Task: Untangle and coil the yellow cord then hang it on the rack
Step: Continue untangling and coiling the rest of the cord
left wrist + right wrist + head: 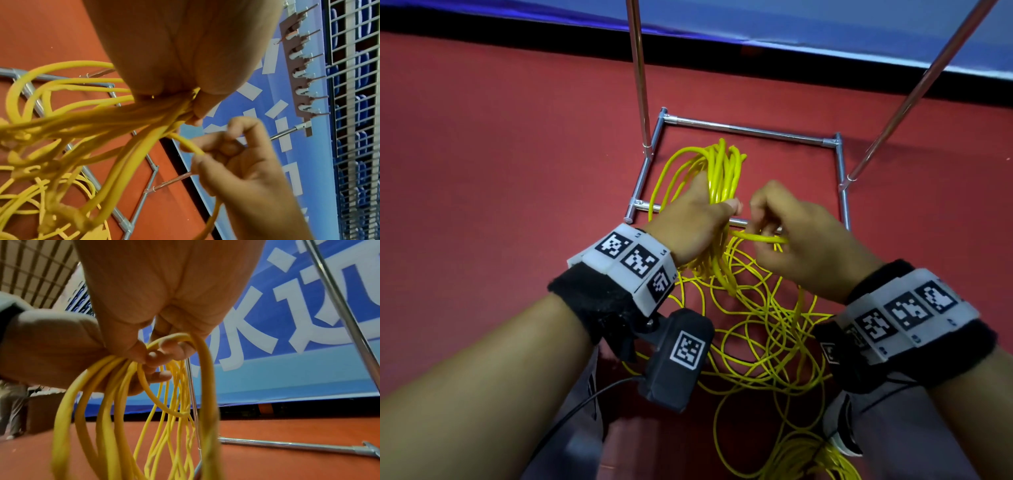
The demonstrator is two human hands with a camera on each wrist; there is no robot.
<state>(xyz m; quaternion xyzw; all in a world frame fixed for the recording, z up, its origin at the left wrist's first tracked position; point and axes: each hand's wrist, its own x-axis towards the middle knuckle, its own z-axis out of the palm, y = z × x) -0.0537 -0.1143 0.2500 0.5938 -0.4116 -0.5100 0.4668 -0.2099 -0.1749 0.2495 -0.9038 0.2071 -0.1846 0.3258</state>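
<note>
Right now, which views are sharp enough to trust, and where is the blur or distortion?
Head view: sharp on both hands and the yellow cord, with wide-angle bending of the rack bars. Left wrist view: near cord loops smeared and out of focus. Right wrist view: palm fills the top, lower cord strands blurred.

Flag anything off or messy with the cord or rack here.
Only the yellow cord: much still lies in loose tangled loops on the red floor. The left hand grips the coiled bundle, the right hand pinches one strand. The rack looks undamaged.
</note>
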